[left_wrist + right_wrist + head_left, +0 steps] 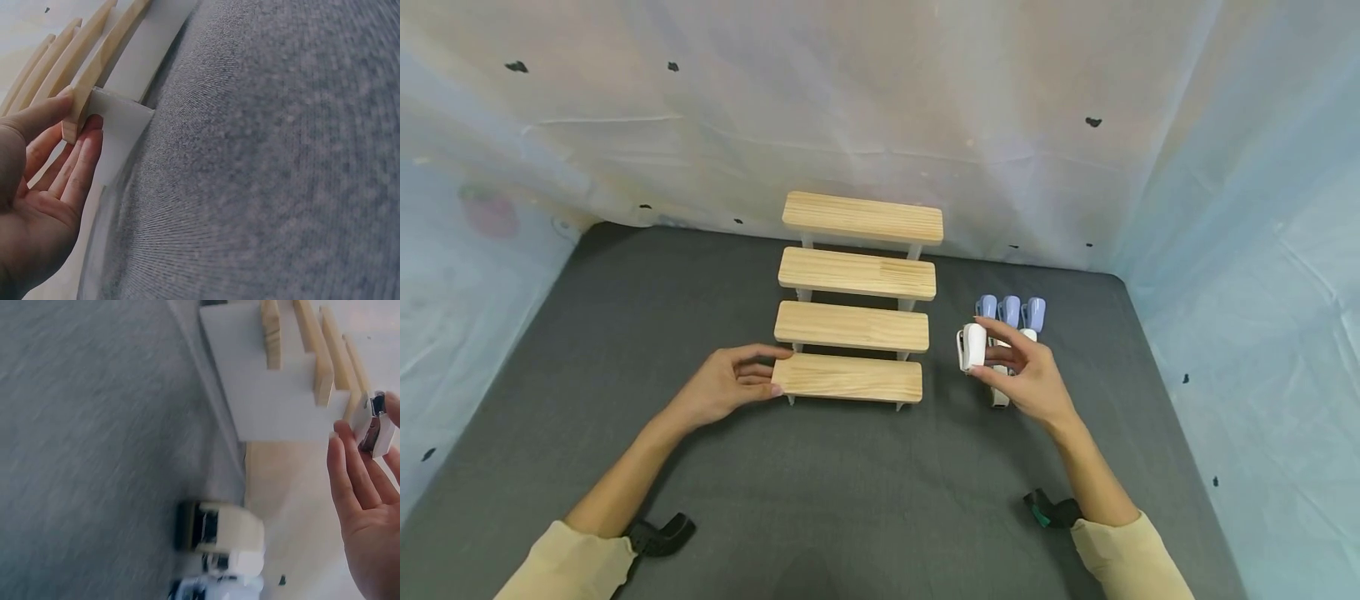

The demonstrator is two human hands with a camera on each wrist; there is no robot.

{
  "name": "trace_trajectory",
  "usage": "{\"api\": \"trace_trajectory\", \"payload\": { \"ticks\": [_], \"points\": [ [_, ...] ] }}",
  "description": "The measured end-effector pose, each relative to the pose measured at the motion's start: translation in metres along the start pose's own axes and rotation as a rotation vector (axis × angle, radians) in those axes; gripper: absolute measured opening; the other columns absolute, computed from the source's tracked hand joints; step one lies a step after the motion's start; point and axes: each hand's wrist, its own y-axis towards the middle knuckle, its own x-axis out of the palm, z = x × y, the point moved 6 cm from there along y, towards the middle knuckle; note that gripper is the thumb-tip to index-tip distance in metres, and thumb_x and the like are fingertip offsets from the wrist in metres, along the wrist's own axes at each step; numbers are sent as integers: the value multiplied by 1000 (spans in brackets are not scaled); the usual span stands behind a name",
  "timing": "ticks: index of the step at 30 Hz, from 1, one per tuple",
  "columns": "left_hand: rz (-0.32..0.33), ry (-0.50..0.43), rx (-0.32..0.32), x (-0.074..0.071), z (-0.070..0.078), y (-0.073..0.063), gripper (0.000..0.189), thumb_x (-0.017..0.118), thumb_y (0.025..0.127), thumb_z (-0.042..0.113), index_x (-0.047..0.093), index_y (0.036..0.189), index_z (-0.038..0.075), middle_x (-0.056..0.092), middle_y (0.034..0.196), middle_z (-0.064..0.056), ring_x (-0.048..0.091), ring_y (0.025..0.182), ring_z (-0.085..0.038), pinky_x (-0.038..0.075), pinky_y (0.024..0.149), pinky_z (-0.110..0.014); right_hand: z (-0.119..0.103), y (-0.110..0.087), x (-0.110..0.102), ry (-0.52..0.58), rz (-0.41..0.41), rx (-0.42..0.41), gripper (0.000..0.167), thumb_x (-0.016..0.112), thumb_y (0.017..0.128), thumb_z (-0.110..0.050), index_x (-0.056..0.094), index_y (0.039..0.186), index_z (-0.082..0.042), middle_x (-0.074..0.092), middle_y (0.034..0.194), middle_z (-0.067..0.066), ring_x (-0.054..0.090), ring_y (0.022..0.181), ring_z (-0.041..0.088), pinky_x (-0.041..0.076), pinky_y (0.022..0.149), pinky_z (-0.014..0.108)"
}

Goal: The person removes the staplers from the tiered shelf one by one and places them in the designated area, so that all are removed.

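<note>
A stepped display rack with pale wooden boards (850, 377) and white side panels (275, 403) stands on the dark cloth. My left hand (724, 390) grips the left end of its lowest board, thumb on the wood and fingertips tucked underneath in the left wrist view. To the right of the rack, my right hand (1028, 373) pinches a small white stapler (974, 346) between thumb and fingers, raised off the cloth. Behind that hand are several more staplers: blue ones (1033, 313) in a row and a cream one (234, 528), partly hidden by the hand in the head view.
Dark grey cloth (850, 492) covers the table. A pale hanging sheet (880, 108) rises close behind the rack, and a light blue one (1247, 333) closes the right side. Black straps (662, 535) sit at both wrists.
</note>
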Motion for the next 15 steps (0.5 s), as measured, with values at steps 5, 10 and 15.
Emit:
{"api": "trace_trajectory", "payload": {
  "ticks": [5, 10, 15],
  "points": [
    [-4, -6, 16, 0, 1, -1, 53, 80, 86, 15, 61, 135, 8, 66, 120, -21, 69, 105, -25, 61, 78, -33, 11, -10, -10, -7, 7, 47, 67, 77, 81, 9, 52, 142, -2, 58, 132, 20, 68, 96, 12, 60, 75, 26],
    [-9, -16, 22, 1, 2, 0, 53, 80, 86, 14, 61, 135, 7, 66, 121, -22, 69, 105, -26, 61, 79, -33, 16, -17, -16, -17, 5, 59, 66, 76, 83, 8, 52, 143, -2, 57, 131, 17, 66, 100, 11, 59, 82, 26],
    [-3, -10, 16, 1, 3, -1, 53, 80, 85, 14, 61, 135, 7, 66, 120, -22, 69, 105, -26, 61, 78, -33, 20, -23, -24, -32, 8, 55, 66, 76, 83, 9, 52, 143, -3, 56, 134, 15, 66, 102, 10, 58, 85, 24]
  ]
}}
